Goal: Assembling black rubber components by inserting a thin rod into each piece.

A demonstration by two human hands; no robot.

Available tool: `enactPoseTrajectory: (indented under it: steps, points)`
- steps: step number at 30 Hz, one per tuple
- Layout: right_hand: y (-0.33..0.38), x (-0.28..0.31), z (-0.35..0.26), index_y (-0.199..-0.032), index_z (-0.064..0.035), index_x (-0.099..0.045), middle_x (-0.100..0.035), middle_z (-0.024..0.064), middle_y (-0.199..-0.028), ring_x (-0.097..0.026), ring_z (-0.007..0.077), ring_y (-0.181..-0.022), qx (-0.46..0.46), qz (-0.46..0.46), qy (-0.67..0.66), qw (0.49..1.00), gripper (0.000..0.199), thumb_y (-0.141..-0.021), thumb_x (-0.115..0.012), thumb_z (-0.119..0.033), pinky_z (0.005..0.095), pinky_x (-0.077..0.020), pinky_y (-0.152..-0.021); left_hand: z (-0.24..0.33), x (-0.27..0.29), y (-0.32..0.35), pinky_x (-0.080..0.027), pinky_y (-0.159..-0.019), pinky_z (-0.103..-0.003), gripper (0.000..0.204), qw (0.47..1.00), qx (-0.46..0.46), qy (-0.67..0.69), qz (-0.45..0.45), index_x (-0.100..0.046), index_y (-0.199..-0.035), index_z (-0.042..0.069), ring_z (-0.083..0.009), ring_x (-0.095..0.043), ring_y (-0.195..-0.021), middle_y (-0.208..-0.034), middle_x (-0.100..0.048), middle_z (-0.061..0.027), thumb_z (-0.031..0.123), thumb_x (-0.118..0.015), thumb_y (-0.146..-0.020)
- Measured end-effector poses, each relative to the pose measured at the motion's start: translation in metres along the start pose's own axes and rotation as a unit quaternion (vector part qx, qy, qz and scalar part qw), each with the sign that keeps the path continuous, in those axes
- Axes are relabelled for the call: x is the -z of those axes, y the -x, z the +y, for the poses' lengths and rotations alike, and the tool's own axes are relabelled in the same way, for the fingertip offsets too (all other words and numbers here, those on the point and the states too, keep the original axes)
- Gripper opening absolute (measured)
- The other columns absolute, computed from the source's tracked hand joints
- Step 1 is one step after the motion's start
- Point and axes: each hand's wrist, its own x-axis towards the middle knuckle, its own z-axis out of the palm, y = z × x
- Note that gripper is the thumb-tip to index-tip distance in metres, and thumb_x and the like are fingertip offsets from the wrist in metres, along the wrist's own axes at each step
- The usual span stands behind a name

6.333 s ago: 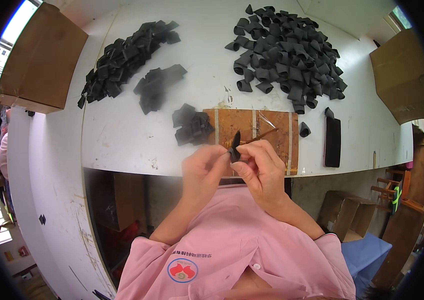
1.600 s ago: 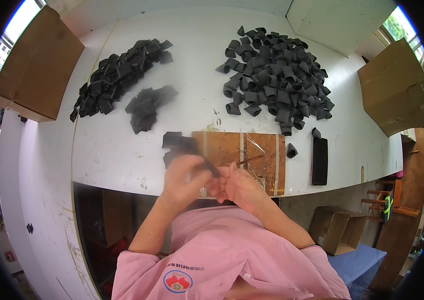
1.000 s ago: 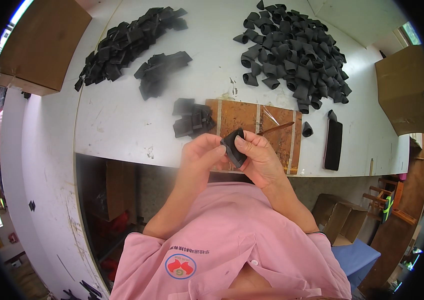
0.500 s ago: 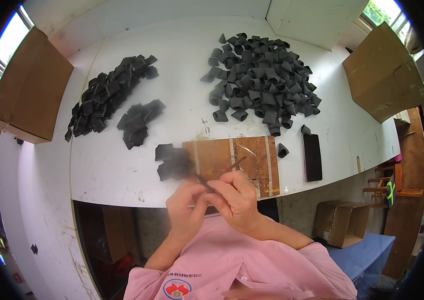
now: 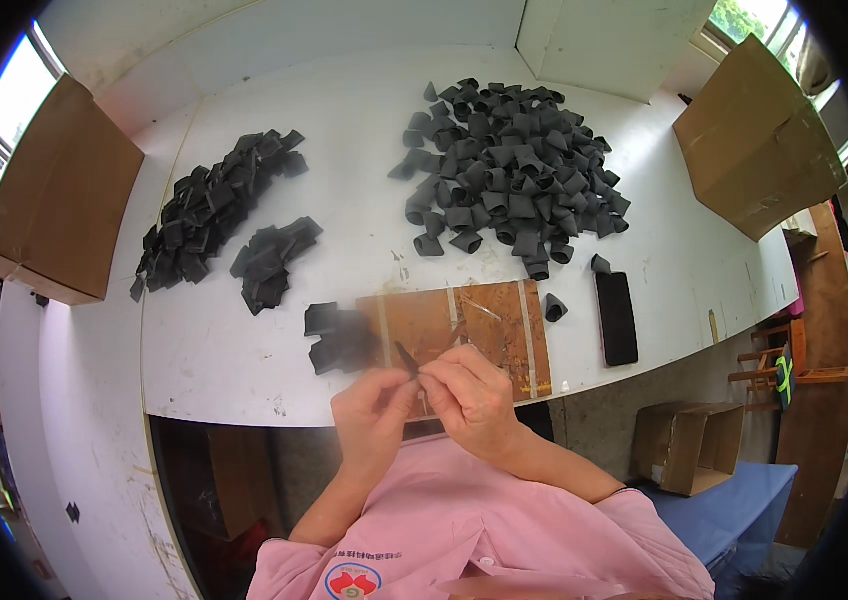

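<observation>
Above the near edge of the brown board, my two hands meet. Both my left hand and my right hand are closed, their fingertips pinching a small black fabric piece edge-on between them. Past my right fingers a thin reddish-brown strip shows over the board; whether it is held or lies there I cannot tell. Just left of the board lie a few flat black pieces, partly blurred.
A large heap of black tube-shaped pieces spreads across the back. Flat black pieces form a long pile and a smaller pile at left. A phone lies right of the board. Cardboard boxes flank the table.
The black piece now points up more plainly between my fingertips, and my right hand sits slightly lower. The whole view has shifted a little.
</observation>
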Motion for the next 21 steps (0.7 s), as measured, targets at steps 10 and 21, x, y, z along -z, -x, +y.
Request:
enactPoseTrajectory:
  steps: [10, 21]
  points:
    - [0.007, 0.013, 0.003, -0.079, 0.0001, -0.054, -0.051, 0.0085, -0.071, -0.051, 0.0188, -0.055, -0.084, -0.06, -0.048, 0.993, 0.006, -0.074, -0.057, 0.002, 0.0286, -0.0429, -0.048, 0.004, -0.002, 0.003, -0.037, -0.045, -0.017, 0.004, 0.999, 0.032, -0.003, -0.031, -0.057, -0.079, -0.002, -0.0034, -0.048, -0.052, -0.062, -0.055, 0.0, -0.005, -0.059, -0.077]
    - [0.008, 0.002, 0.002, -0.082, 0.0004, -0.056, -0.051, 0.01, -0.075, -0.052, 0.0235, -0.058, 0.048, -0.02, 0.111, 0.993, 0.015, -0.068, -0.062, 0.0, 0.0312, -0.0436, -0.05, -0.005, -0.025, 0.01, -0.046, -0.05, -0.029, 0.01, 0.949, -0.179, -0.228, 0.123, -0.057, -0.081, -0.001, -0.02, -0.059, -0.057, -0.07, -0.059, -0.0115, -0.001, -0.061, -0.072]
